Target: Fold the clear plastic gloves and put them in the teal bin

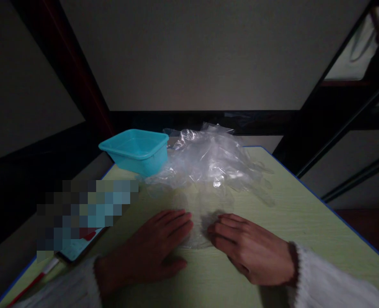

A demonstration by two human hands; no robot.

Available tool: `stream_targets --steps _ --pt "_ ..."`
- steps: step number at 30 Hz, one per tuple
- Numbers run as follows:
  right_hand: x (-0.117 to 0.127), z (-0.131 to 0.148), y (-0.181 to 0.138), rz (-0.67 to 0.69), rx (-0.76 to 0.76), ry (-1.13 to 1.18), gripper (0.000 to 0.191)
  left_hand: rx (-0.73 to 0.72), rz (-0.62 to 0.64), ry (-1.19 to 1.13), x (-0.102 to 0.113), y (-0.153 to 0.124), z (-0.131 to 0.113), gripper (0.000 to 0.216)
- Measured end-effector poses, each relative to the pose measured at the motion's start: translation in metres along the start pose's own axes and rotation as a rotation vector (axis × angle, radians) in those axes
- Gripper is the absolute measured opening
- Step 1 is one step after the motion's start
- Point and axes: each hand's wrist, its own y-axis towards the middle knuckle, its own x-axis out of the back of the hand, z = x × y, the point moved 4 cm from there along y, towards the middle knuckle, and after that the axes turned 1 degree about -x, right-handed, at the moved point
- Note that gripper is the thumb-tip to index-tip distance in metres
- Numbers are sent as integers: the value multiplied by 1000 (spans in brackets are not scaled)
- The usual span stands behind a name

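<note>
A thin, see-through disposable plastic glove (197, 231) lies flat on the table in front of me, its straight edge toward me. My left hand (163, 244) rests palm down at its left side, fingers stretched out and thumb apart. On the other side, my right hand (247, 248) has its fingers bent and close together, the tips at the glove's right edge; its thumb is mostly hidden. Just beyond both hands is a loose, crumpled heap of clear plastic gloves (211, 154), with finger shapes sticking out at its right.
A turquoise plastic basket (134, 149) stands at the far left, touching the heap. Left of my left hand lies a phone (75, 250), partly pixelated, with a red and white cable (41, 273). The pale green table (305, 231) has blue edging; a wall panel (202, 55) rises behind.
</note>
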Motion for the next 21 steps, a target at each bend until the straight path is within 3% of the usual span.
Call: stream_targets --steps 8,21 --pt "3 -4 -1 -85 87 -64 22 19 -37 42 -2 -3 1 52" --pt "11 -21 -12 -208 13 148 30 112 -142 49 -5 5 0 34"
